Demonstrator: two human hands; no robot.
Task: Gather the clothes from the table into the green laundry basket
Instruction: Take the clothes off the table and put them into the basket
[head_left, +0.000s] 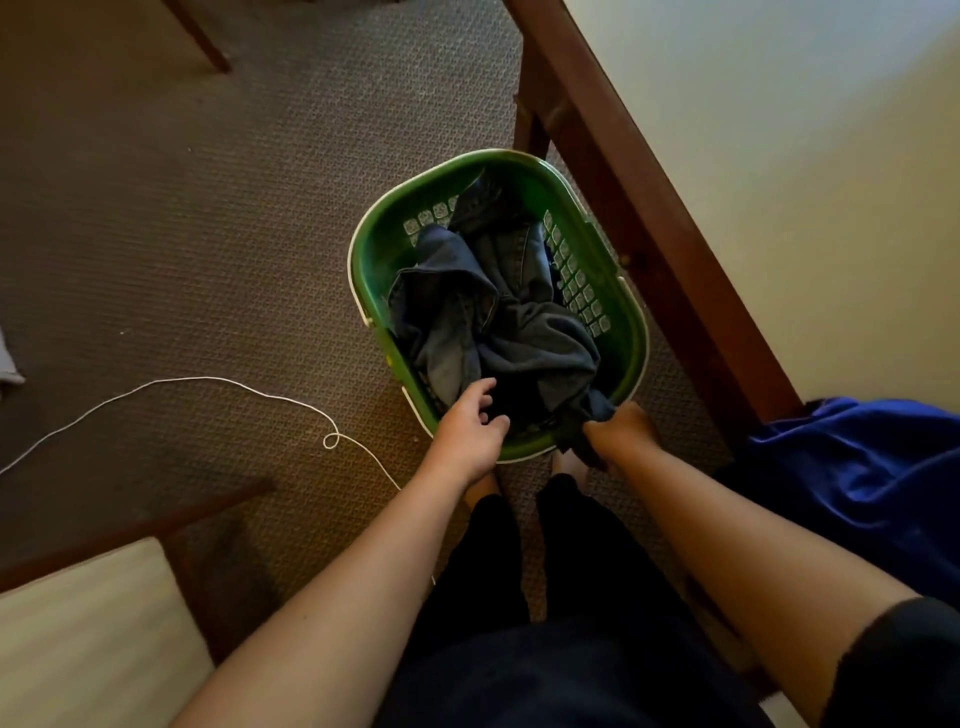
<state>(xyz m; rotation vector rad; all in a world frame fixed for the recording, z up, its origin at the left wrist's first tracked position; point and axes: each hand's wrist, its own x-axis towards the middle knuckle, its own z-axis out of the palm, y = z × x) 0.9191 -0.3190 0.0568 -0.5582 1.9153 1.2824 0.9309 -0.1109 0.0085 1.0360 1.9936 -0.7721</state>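
We hold our right hand (621, 434) closed on the jeans (493, 317) where they spill over the green laundry basket (374, 249)'s near rim, our left hand (470, 434) open beside it, nearer the heap.

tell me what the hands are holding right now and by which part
The right hand grips the dark denim clothes by a bunched end at the green basket's near rim. The left hand holds nothing.
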